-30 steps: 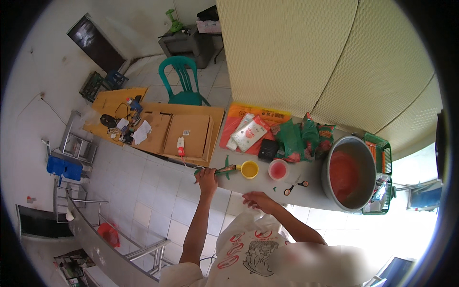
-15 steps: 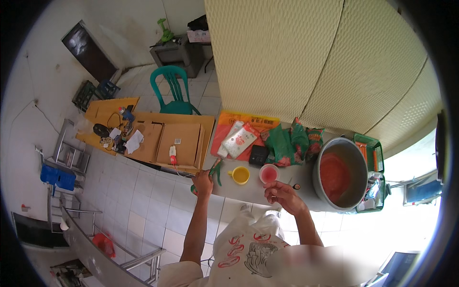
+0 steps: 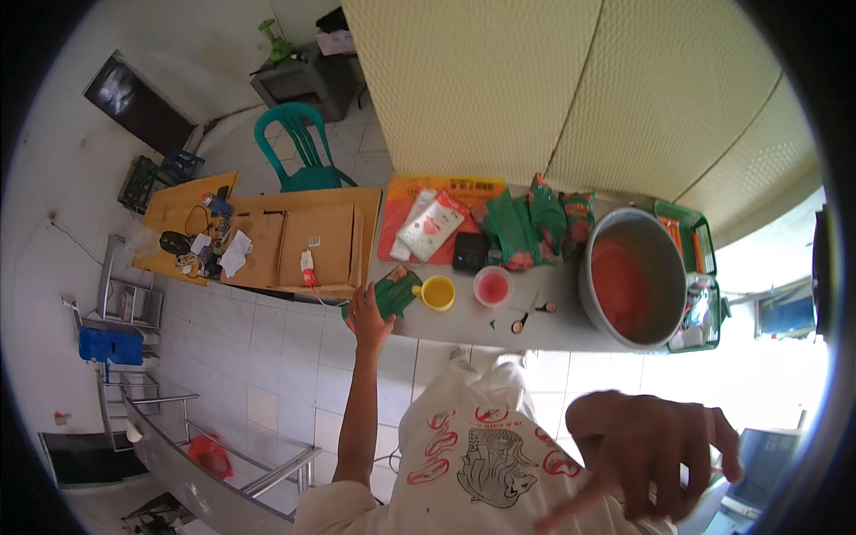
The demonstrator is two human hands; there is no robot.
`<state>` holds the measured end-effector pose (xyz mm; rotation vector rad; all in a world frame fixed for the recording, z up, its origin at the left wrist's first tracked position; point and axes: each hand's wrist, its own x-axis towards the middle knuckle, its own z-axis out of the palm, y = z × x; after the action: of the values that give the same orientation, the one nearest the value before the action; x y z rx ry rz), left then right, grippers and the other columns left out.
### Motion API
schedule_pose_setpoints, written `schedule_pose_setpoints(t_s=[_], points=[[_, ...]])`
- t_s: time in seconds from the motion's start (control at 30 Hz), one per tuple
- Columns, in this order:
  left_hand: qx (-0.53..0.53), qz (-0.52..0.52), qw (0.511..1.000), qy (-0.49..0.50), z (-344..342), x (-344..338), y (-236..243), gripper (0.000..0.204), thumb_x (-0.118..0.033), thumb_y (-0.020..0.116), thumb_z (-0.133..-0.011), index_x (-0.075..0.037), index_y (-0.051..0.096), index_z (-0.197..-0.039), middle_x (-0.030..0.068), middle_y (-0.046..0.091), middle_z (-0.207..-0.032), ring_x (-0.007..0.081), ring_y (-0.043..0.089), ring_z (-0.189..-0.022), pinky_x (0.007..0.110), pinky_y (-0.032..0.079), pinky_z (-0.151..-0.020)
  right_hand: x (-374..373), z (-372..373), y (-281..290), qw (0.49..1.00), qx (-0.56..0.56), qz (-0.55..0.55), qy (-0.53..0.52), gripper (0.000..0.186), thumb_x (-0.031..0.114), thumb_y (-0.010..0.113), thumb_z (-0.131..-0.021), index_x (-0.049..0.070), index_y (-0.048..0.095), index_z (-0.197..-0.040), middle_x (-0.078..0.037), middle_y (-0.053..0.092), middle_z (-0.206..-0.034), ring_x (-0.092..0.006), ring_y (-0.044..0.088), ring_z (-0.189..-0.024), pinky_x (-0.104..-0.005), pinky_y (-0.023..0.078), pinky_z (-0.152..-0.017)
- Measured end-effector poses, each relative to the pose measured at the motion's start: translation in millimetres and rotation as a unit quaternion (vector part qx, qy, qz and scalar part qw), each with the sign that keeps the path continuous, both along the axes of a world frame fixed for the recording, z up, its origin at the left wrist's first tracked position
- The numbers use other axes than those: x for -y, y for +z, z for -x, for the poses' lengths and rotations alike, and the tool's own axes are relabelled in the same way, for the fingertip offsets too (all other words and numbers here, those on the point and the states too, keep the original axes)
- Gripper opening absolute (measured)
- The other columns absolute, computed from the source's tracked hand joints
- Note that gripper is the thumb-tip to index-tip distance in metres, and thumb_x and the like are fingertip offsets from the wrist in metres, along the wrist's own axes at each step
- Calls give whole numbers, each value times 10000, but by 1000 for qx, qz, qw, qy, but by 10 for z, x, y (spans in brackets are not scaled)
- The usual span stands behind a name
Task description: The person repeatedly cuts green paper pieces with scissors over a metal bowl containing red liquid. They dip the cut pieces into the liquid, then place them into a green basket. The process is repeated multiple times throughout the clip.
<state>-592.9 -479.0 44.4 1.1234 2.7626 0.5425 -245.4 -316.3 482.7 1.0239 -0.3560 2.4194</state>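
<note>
In the head view, with the yellow mug (image 3: 438,292) as the landmark, the left hand (image 3: 367,323) is to the mug's left, on a green packet (image 3: 398,291) that lies near the mug's handle at the edge of the grey tabletop (image 3: 464,328). Its fingers are spread across the packet's near end; whether they pinch it or only press on it cannot be told. The hand probably lies there to steady the packet, since its near end seems to reach the edge.

The right hand (image 3: 655,446) is raised close to the camera, well apart from the mug on its right and nearer the person. Its fingers are parted and loosely bent, with nothing seen in them, so it appears free.

Just right of the mug is a cup of pink contents (image 3: 492,286); beyond that lie scissors (image 3: 518,326), opened, perhaps kept there for easy reach by the right hand. The large grey basin (image 3: 665,276), holding reddish contents, is farther right of the mug. Behind the mug are a black box (image 3: 470,252) and white-and-red packs (image 3: 434,226), with green bags (image 3: 514,234) behind and to its right, seemingly set back to leave working room in front.
</note>
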Motion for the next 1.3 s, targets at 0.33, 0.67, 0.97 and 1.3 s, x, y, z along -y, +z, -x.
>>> schedule_pose_setpoints(t_s=[0.33,0.67,0.97,1.3], points=[[13,-71,997,-15,-220,84,354,984,-247,915,-770,-102,400,-1597,219,404,-1594,437,370,-1507,610,312,-1212,276,-49,717,974,-21,226,1,273,280,658,-946,98,687,-745,-79,621,-656,-160,477,-435,-437,298,-587],[26,-223,965,-138,-659,-1060,1282,887,-291,885,-843,-73,436,-1577,228,405,-1626,437,371,-1516,581,321,-1221,-281,-295,302,956,-270,67,97,494,443,578,-999,82,594,-662,-93,649,-699,-183,542,-496,-393,368,-595],[82,-270,926,-250,-1577,-2331,1712,827,-305,870,-870,-62,480,-1558,178,461,-1611,379,425,-1493,524,342,-1229,-1089,-808,88,930,90,170,-315,593,507,498,-1102,166,546,-619,12,549,-491,-107,522,-427,-672,-248,-1238],[106,-21,939,-326,-2102,-3843,826,395,-177,835,-862,-27,681,-1194,174,646,-1207,362,637,-1175,519,521,-934,-1675,-1772,-98,912,158,64,-373,580,564,513,-1046,125,589,-675,-5,564,-537,-141,557,-484,-772,11,-1254]])
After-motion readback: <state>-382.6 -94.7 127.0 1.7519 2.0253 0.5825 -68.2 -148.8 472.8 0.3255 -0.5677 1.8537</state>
